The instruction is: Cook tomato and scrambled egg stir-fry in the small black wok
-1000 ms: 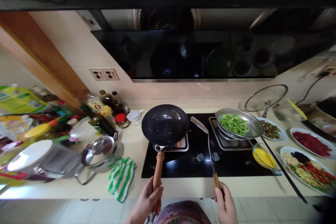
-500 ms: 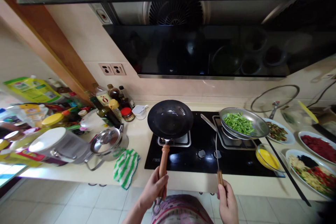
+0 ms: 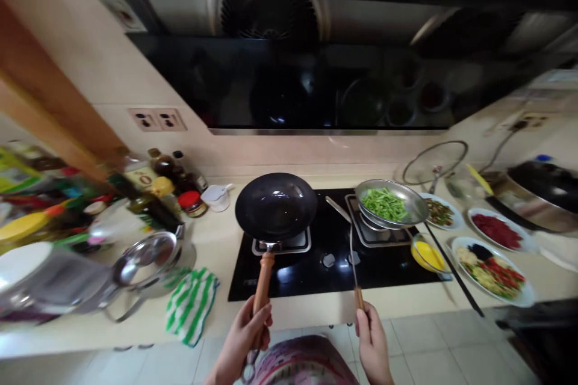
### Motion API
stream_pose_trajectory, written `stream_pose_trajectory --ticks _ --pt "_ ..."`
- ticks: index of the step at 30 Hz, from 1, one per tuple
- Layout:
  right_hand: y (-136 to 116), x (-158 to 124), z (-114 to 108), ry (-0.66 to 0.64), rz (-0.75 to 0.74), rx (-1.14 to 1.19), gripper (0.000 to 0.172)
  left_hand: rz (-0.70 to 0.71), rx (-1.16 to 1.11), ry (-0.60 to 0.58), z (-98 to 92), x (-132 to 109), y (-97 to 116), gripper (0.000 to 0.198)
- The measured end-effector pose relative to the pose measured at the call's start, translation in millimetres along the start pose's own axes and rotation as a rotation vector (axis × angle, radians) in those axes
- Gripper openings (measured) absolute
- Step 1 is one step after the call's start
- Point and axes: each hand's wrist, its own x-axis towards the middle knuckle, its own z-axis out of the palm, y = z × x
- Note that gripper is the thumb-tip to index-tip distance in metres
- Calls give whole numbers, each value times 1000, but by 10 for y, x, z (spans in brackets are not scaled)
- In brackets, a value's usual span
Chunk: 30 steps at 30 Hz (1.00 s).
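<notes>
My left hand [image 3: 246,337] is closed around the wooden handle [image 3: 262,281] of a black wok [image 3: 275,206] that sits on the left burner of the black stove [image 3: 388,267]. My right hand [image 3: 371,340] grips the wooden end of a long metal spatula [image 3: 350,237], whose blade reaches between the wok and a metal bowl of cut green vegetables [image 3: 389,203] on the right burner. The wok looks empty apart from a sheen inside.
A small glass bowl of yellow liquid [image 3: 427,254] stands beside the stove. Plates of chopped food [image 3: 492,271] line the right counter, with a glass lid [image 3: 434,162] behind. Left of the stove lie a green-striped cloth [image 3: 190,305], a steel pot [image 3: 144,261] and bottles [image 3: 165,171].
The view has swung to the right and blurred slightly. The spatula blade has shifted from beside the wok toward the metal bowl. Both hands keep their grips.
</notes>
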Motion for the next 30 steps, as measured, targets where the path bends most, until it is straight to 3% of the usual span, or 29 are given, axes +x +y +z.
stream_pose_trajectory --ticks 4,10,20,26,30 --pt "-3 -55 10 24 12 -13 50 -62 -101 -67 -38 -22 13 47" --pt "118 -128 -3 29 21 -2 49 -182 -255 -39 -55 -54 -30 62" --pt "45 -145 10 -7 52 -9 52 -174 -344 -11 -2 -134 -123 60" --pt "27 -143 26 -27 72 -9 53 -168 -316 -40 -2 -170 -82 59" --pt "54 -138 17 -23 60 -4 50 -115 -162 4 88 -170 -54 63"
